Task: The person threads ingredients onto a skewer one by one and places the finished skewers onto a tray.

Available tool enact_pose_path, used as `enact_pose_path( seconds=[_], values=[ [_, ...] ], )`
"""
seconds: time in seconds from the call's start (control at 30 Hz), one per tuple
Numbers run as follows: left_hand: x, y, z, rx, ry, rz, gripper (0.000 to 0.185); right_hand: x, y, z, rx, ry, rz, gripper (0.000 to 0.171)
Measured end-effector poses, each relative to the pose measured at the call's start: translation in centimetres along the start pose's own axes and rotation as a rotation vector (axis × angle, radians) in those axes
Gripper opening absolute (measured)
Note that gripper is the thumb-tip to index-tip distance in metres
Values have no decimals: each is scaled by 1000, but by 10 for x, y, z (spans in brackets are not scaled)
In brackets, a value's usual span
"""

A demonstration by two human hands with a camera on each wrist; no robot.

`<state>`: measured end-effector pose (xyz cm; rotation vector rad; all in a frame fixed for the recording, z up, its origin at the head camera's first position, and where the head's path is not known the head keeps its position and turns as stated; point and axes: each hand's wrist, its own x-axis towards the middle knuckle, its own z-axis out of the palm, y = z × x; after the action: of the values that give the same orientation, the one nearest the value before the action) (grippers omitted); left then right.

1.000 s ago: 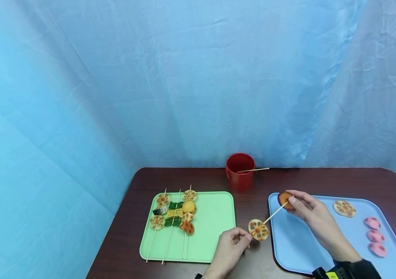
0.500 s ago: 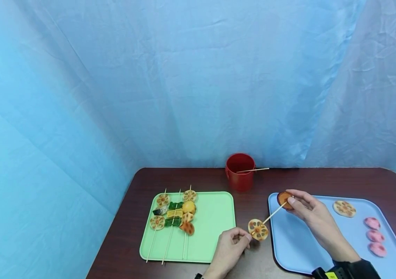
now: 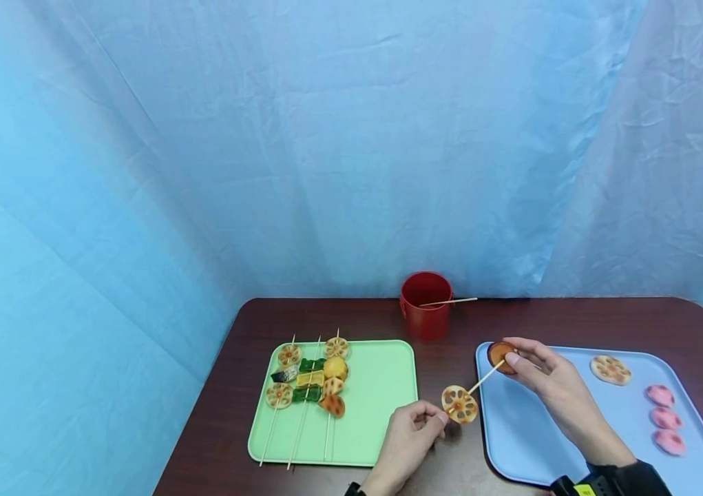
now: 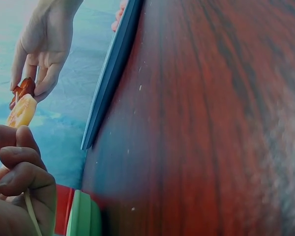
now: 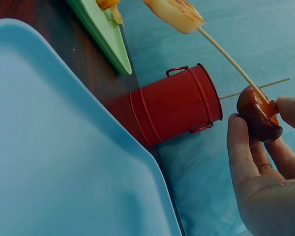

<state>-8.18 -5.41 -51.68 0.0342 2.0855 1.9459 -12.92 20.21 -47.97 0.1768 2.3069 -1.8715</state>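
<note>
My left hand (image 3: 409, 441) grips a thin wooden skewer (image 3: 481, 381) from below, the stick running through its curled fingers in the left wrist view. A pale lotus root slice (image 3: 459, 405) is threaded on it, close to those fingertips. At the stick's upper end, my right hand (image 3: 554, 396) pinches a brown dome-shaped food piece (image 5: 258, 123) between thumb and fingers. Its orange flat face is turned to the skewer, whose tip meets it beside the thumb. Bare stick shows between the lotus slice and the brown piece.
On the left, a green tray (image 3: 382, 441) holds three loaded skewers. A blue tray (image 3: 531, 455) on the right bears another lotus slice (image 3: 611, 370) and three pink pieces (image 3: 667, 418). Behind stands a red bucket (image 3: 427, 320) with a stick leaning out. Blue cloth (image 3: 388, 172) hangs around.
My right hand and the brown piece have shifted slightly left, toward the lotus slice. The lotus slice has risen a little. Both trays and the bucket stay put.
</note>
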Motion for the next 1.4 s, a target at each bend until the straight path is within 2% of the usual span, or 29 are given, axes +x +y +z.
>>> enact_pose_path(
  seconds=[0.3, 0.53, 0.87, 1.2, 1.4],
  values=[
    [2, 1, 5, -10, 21, 41, 17, -3, -3, 7, 19, -12, -5, 66],
    [2, 4, 7, -27, 34, 40, 19, -4, -3, 12, -9, -4, -19, 62],
    [4, 8, 14, -49, 60, 56, 15, -7, -2, 26, 2, -56, -23, 54],
    [5, 9, 15, -55, 70, 13, 12, -7, -1, 30, 8, -73, 16, 58],
    [4, 8, 14, -58, 70, 3, 11, -8, 1, 26, 27, -96, -22, 60]
  ],
)
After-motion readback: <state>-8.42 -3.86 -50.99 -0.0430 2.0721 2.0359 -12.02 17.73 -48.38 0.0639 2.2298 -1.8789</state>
